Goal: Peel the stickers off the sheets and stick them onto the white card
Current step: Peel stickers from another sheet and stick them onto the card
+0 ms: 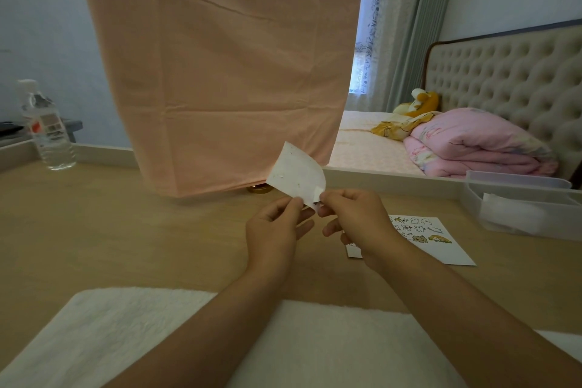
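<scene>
Two hands, left hand (pixel 273 228) and right hand (pixel 357 220), each pinching one curled sticker sheet (pixel 296 176); one white card (pixel 441 253) nearby.

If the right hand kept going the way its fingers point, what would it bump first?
Probably the left hand. The right hand points leftward and pinches a corner of the sticker sheet; the left hand holds that sheet right beside it, though depth is unclear.
</scene>
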### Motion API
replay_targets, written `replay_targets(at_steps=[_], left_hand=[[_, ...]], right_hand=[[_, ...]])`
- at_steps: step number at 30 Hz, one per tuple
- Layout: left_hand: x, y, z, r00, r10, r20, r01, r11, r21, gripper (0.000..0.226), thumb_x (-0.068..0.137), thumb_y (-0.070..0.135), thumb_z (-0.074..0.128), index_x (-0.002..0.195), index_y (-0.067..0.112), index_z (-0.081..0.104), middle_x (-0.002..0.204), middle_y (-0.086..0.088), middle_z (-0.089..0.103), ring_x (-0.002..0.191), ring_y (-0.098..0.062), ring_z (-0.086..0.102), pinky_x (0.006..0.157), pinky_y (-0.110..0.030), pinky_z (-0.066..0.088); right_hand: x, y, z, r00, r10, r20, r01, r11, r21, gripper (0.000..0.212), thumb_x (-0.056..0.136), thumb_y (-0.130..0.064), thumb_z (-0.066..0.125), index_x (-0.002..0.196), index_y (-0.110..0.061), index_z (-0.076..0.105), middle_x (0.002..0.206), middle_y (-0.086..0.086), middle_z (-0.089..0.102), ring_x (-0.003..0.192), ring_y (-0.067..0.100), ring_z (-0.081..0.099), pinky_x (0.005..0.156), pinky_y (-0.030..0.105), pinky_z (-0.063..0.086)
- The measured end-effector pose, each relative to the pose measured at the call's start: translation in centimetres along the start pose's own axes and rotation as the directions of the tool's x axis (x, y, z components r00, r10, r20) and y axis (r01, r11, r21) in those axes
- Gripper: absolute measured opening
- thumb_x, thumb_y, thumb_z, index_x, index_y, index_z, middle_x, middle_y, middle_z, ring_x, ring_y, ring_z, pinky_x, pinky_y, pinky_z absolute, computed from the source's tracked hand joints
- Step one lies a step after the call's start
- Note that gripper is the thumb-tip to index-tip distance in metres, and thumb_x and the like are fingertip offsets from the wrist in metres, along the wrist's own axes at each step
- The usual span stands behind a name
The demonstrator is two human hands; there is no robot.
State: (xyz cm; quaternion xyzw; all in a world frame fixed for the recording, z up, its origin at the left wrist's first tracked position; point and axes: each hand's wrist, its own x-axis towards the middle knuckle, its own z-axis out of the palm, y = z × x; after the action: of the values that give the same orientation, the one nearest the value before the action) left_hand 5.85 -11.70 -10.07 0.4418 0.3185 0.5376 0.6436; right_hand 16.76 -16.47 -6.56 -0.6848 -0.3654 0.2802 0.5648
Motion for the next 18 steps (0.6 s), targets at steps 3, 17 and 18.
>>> replay_targets(at_steps=[3,17,18], left_hand=[[0.1,-0.3,0.0,0.999,-0.036,-0.038,0.035,0.999,-0.032,0.009,0.093,0.014,0.068,0.094,0.011,0.076,0.092,-0.005,0.077,0.089,-0.015,0.075,0.072,-0.026,0.06],[1.2,-0.6,-0.7,0.988,-0.078,-0.13,0.087,0.994,0.06,0.016,0.094,0.023,0.066,0.089,0.013,0.076,0.085,0.002,0.077,0.07,-0.013,0.071,0.062,-0.026,0.057],[1.3,-0.6,-0.9,0.99,-0.061,-0.126,0.077,0.989,0.126,0.018,0.095,0.024,0.064,0.087,0.013,0.076,0.084,0.002,0.076,0.068,-0.013,0.07,0.06,-0.025,0.056]], right_hand=[[0.1,0.0,-0.1,0.999,0.044,0.007,-0.044,0.998,0.035,0.016,0.093,-0.02,0.062,0.091,-0.009,0.073,0.075,-0.002,0.07,0.048,0.013,0.059,0.049,0.025,0.032],[0.6,0.1,-0.7,0.992,0.124,0.009,-0.125,0.988,0.095,0.014,0.092,-0.018,0.061,0.094,-0.008,0.071,0.073,0.0,0.066,0.046,0.014,0.053,0.046,0.023,0.031],[0.7,0.2,-0.8,0.992,0.124,0.005,-0.124,0.988,0.095,0.014,0.092,-0.019,0.061,0.094,-0.009,0.071,0.073,0.0,0.067,0.046,0.014,0.053,0.046,0.023,0.031]])
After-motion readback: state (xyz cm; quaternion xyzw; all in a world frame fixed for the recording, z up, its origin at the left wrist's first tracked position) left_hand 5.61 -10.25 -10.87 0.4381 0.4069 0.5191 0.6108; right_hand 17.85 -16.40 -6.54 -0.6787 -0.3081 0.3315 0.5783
